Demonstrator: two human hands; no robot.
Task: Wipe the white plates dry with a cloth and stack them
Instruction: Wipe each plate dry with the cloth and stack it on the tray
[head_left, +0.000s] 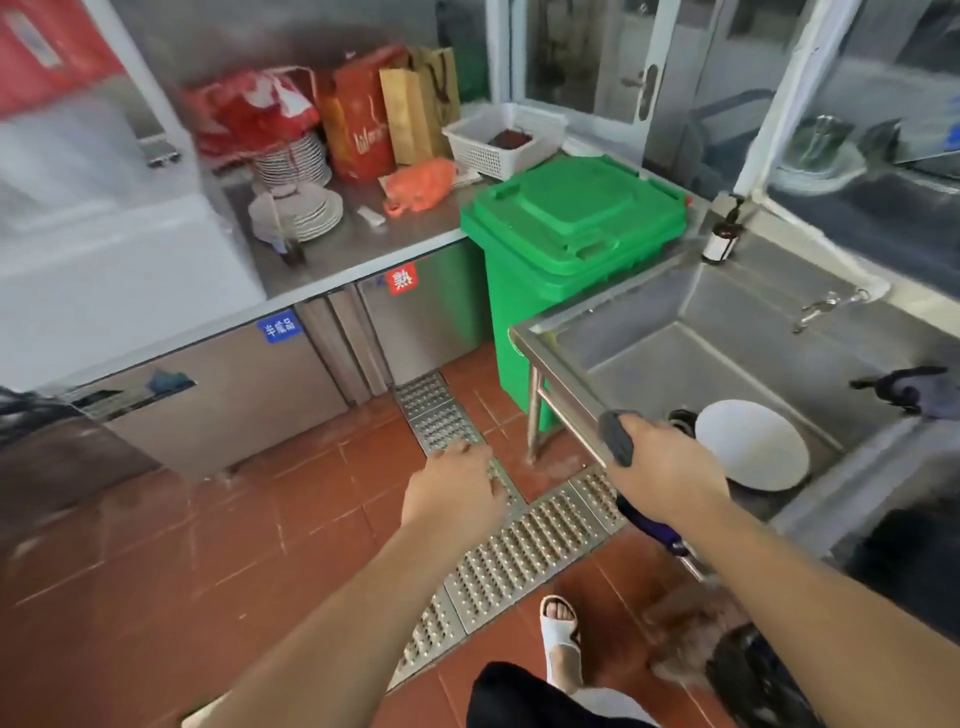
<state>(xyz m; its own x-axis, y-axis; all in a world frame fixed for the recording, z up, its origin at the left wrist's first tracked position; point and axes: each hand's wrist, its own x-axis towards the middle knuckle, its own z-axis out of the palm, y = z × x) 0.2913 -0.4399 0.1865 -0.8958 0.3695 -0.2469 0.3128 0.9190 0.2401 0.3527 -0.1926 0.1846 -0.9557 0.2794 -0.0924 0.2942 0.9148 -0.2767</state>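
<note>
Right hand (660, 467) grips the cloth (615, 436), left hand (457, 483) loose and empty, white plate (750, 444) waiting in the sink (701, 312), stacks on desk (363, 244).

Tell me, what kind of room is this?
Probably a restaurant or canteen kitchen. There is a big steel sink with a white plate in it, steel counter cabinets, and stacks of white plates on the counter.

White round plate (750, 444) lies in stainless steel sink basin (691, 358), right side. Green plastic lidded bin (566, 234) stands left of sink, touching counter end. Stacked white plates (298, 210) on steel counter (363, 244), behind perforated metal floor grate (514, 545).
</note>
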